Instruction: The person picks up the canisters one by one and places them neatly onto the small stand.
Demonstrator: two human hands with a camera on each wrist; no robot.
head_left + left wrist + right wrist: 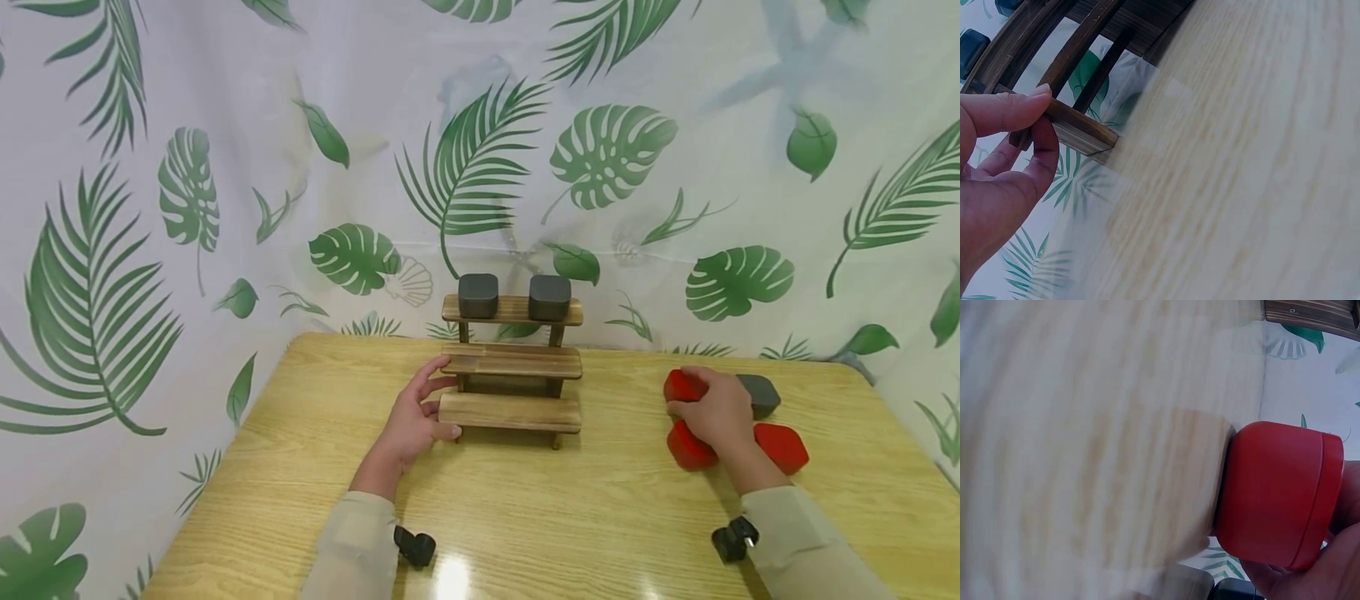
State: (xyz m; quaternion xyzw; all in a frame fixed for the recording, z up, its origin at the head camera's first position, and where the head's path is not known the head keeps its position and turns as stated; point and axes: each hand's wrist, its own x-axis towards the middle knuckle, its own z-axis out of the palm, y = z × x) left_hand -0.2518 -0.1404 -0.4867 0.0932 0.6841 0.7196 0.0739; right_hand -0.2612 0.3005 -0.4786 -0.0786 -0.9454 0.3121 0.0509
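A three-tier wooden display stand (517,362) stands against the back of the table, two dark grey rounded boxes (477,296) on its top tier. My left hand (416,417) grips the stand's left end; in the left wrist view, thumb and fingers (1007,115) pinch its wood. On the right, my right hand (720,408) holds a small red box (681,386) between thumb and fingers. Another red box (690,447) sits just below that hand. In the right wrist view a red lidded box (1275,495) hides part of the thumb and fingers.
Right of my right hand lie a third red box (782,447) and a dark grey box (759,395). Leaf-printed cloth (600,167) hangs behind and beside the wooden table (540,517).
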